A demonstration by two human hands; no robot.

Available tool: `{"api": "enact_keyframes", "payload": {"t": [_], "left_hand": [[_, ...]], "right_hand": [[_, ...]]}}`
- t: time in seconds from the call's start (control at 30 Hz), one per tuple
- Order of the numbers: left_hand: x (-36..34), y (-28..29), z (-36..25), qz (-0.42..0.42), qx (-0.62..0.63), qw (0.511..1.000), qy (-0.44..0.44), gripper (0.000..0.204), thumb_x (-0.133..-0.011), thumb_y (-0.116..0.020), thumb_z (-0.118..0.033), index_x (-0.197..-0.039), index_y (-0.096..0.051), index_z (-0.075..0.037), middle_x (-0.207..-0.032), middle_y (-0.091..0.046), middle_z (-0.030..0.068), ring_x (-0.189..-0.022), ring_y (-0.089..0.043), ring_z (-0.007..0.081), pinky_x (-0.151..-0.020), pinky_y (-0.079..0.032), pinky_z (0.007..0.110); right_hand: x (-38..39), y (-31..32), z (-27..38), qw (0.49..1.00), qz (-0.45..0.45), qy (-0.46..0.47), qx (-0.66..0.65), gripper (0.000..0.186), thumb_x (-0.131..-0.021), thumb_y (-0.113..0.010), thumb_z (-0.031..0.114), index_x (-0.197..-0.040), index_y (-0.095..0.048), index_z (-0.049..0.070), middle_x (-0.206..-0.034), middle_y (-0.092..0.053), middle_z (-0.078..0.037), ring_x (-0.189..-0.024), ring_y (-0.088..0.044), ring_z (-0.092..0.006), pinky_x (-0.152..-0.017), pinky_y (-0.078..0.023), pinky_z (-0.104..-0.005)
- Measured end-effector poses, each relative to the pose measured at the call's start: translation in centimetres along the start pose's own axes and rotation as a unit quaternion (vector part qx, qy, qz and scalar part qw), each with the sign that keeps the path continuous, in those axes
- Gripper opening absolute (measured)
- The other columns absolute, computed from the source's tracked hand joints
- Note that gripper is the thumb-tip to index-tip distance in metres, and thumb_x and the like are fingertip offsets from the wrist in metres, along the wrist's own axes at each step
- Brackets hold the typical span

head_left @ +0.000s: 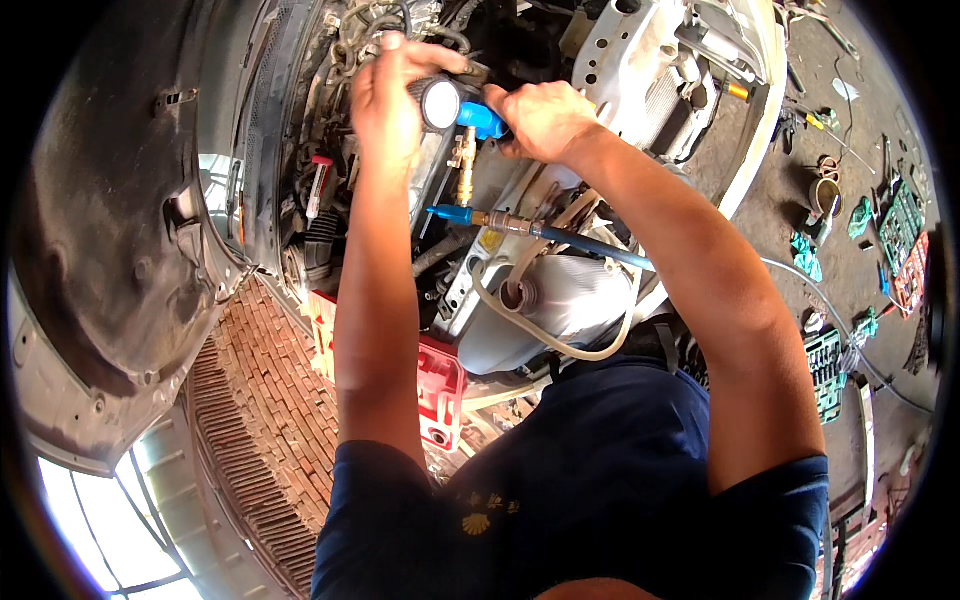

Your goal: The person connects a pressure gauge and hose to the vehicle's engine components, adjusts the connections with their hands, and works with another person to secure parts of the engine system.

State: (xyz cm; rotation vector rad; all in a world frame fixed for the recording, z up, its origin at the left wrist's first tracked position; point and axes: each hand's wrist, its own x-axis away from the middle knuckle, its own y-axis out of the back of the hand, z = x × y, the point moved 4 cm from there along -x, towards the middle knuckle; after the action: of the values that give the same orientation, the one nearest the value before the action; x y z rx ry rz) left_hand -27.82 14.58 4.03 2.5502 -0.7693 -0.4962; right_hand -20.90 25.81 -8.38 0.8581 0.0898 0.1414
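Under both hands, brass fitting (464, 165) hangs vertical.

A dusty grey floor (860, 250) on the right is covered with scattered tools and green tool trays (825, 370), red brick paving (265, 400) lies near the left, and bright daylight (90, 510) shines at the lower left.

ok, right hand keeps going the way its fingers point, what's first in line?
The right hand points leftward; its fingers already touch the blue valve handle. Just beyond sits the round gauge gripped by the left hand. Depth is unclear, but the gauge looks next.
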Motion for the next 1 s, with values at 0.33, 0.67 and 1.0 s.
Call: {"api": "enact_keyframes", "payload": {"t": [0.33, 0.67, 1.0], "left_hand": [[0.0, -0.6, 2.0, 0.025, 0.103, 0.99, 0.092, 0.067, -0.108, -0.03, -0.046, -0.074, -0.063, 0.001, -0.076, -0.069, 0.0206, -0.078, -0.07, 0.0328, -0.083, -0.055, 0.043], [0.0, -0.5, 2.1, 0.023, 0.106, 0.989, 0.101, 0.072, -0.105, -0.024, -0.046, -0.081, -0.068, 0.005, -0.081, -0.073, 0.0229, -0.081, -0.072, 0.0338, -0.088, -0.057, 0.043], [0.4, -0.4, 2.1, 0.023, 0.087, 0.991, 0.097, 0.077, -0.107, -0.017, -0.042, -0.102, -0.073, 0.011, -0.098, -0.078, 0.026, -0.091, -0.074, 0.0339, -0.092, -0.058, 0.043]], "right_hand": [[0.2, -0.3, -0.1, 1.0, -0.001, -0.002, 0.002, 0.065, -0.085, -0.081, 0.037, -0.135, -0.053, 0.006, -0.097, -0.077, -0.019, -0.095, -0.075, -0.0391, -0.083, -0.061, -0.0494], [2.8, 2.1, -0.9, 0.771, -0.177, -0.058, -0.61, 0.028, -0.087, -0.079, 0.028, -0.089, -0.069, 0.002, -0.075, -0.068, -0.007, -0.066, -0.063, -0.0173, -0.062, -0.051, -0.0327], [2.7, -1.0, 3.8, 0.507, -0.025, -0.039, -0.861, 0.02, -0.092, -0.078, 0.023, -0.086, -0.07, 0.005, -0.069, -0.054, 0.003, -0.055, -0.046, -0.0077, -0.05, -0.035, -0.0263]]}}
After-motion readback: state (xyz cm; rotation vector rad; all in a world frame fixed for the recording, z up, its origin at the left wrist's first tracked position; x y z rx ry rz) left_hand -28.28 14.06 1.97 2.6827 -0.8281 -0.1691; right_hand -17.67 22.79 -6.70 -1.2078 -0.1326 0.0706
